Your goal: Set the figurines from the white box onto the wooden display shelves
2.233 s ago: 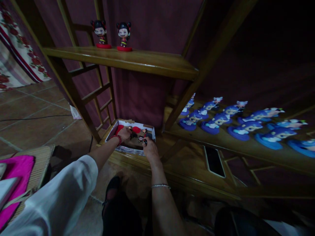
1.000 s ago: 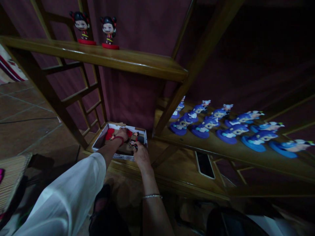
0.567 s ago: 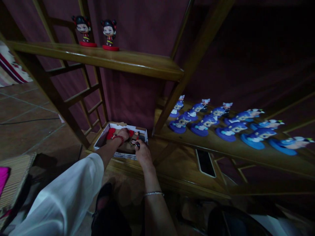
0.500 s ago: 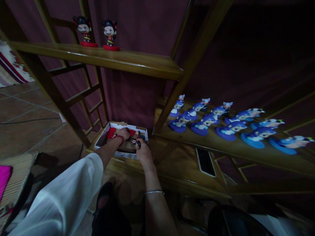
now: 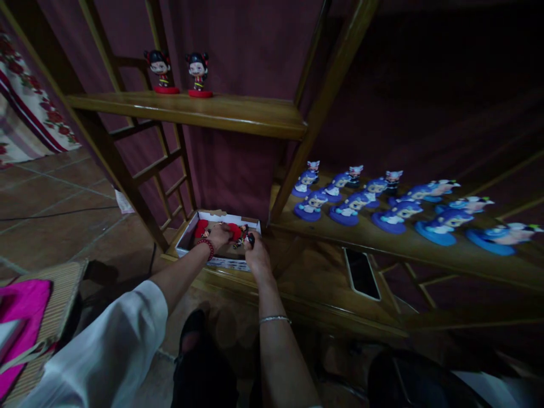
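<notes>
A shallow white cardboard box (image 5: 232,263) sits on the low wooden shelf, holding small figurines (image 5: 238,243) with black hair and several red discs (image 5: 202,228). My left hand (image 5: 219,237), with a red bead bracelet at the wrist, reaches into the box beside a red disc. Its fingers look curled, and whatever they grip is hidden. At the box's right edge, my right hand (image 5: 257,259) is closed around a black-haired figurine (image 5: 251,239). A thin silver bangle circles that forearm.
Two black-haired figurines on red bases (image 5: 198,75) stand on the upper shelf (image 5: 255,116). Rows of blue-haired figurines (image 5: 351,208) occupy the right shelf. A phone (image 5: 362,273) lies below them. A wooden post (image 5: 293,170) rises right of the box. Pink cloth (image 5: 25,306) lies at lower left.
The view has shifted slightly, so the shelves appear moved. My left hand is a little lower over the box, and more of the figurines near my right hand shows.
</notes>
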Motion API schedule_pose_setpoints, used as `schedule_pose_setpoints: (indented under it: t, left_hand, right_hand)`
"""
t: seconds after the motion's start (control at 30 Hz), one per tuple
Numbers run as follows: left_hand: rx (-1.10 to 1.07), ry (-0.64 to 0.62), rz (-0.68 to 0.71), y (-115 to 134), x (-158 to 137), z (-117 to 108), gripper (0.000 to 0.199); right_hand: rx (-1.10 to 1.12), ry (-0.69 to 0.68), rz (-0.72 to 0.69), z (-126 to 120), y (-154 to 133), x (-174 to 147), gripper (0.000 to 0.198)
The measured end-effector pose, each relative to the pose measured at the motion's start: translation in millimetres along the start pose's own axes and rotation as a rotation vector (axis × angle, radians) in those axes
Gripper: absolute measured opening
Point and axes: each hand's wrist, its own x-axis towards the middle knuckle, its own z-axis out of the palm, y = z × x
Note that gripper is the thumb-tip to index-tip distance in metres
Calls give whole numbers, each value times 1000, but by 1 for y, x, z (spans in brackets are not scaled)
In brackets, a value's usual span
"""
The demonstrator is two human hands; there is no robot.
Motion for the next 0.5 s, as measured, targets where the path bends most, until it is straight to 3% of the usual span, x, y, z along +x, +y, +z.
schedule_pose_setpoints:
  t: [0.2, 0.5]
  left_hand:
    - [-325, -20, -42, 10, -28, 2, 12]
    - [-604, -8, -58, 15, -56, 2, 7]
  right_hand:
    - [46, 30, 13, -4, -8, -5, 33]
    - [120, 59, -20, -5, -10, -8, 32]
